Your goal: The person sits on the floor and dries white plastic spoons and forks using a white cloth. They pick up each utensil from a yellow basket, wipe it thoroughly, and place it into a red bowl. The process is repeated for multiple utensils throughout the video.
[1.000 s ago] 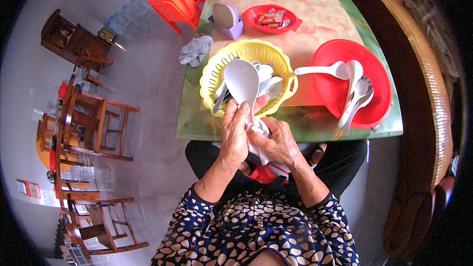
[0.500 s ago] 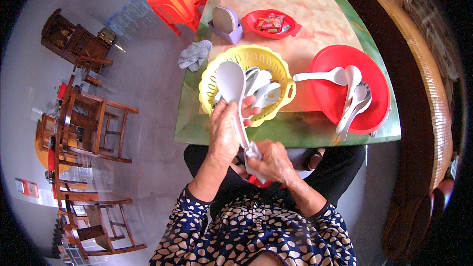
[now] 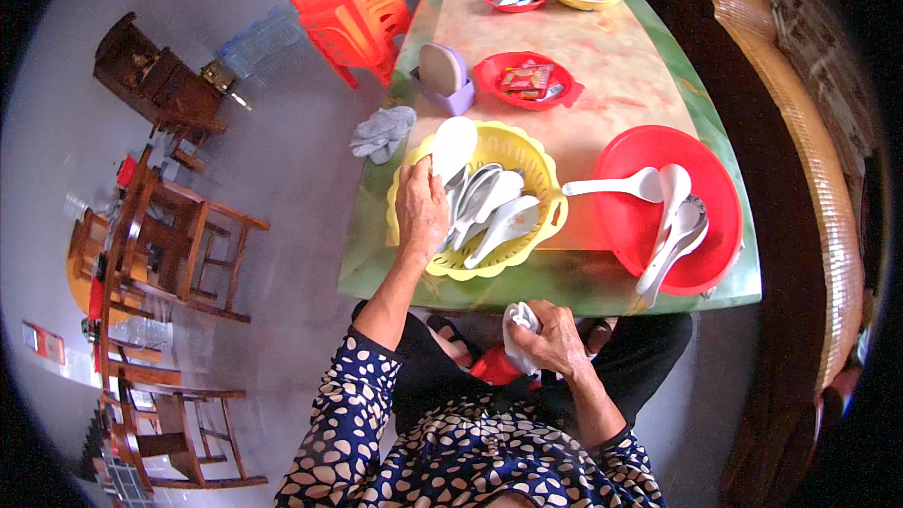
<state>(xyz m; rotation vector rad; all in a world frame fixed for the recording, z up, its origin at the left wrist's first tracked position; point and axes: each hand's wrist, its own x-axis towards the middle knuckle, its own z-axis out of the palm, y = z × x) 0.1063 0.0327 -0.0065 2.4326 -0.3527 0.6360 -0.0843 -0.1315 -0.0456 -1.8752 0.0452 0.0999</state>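
My left hand (image 3: 423,205) is closed round a large white serving spoon (image 3: 455,143) at the left side of a yellow colander (image 3: 551,165). The spoon's rounded end points away from me, and most of its handle is hidden by the hand. Several white and metal spoons (image 3: 491,202) lie in the colander, handles toward me. Below the table edge, over my lap, my right hand (image 3: 555,339) grips a crumpled white cloth (image 3: 520,327). To the right, a red basin (image 3: 625,245) holds several white spoons (image 3: 673,202), one with its handle reaching past the rim toward the colander.
Beyond the colander stand a purple holder (image 3: 448,94) with round discs and a red dish (image 3: 489,75) of packets. A grey cloth (image 3: 384,134) hangs at the table's left edge. Orange chairs (image 3: 350,9) are stacked beyond it. A yellow bowl (image 3: 588,4) of colourful pieces sits at the far end.
My left hand has carried the serving spoon away from me to the colander's left side. My right hand, with the cloth, has parted from the spoon's handle and moved lower. The view has shifted slightly.
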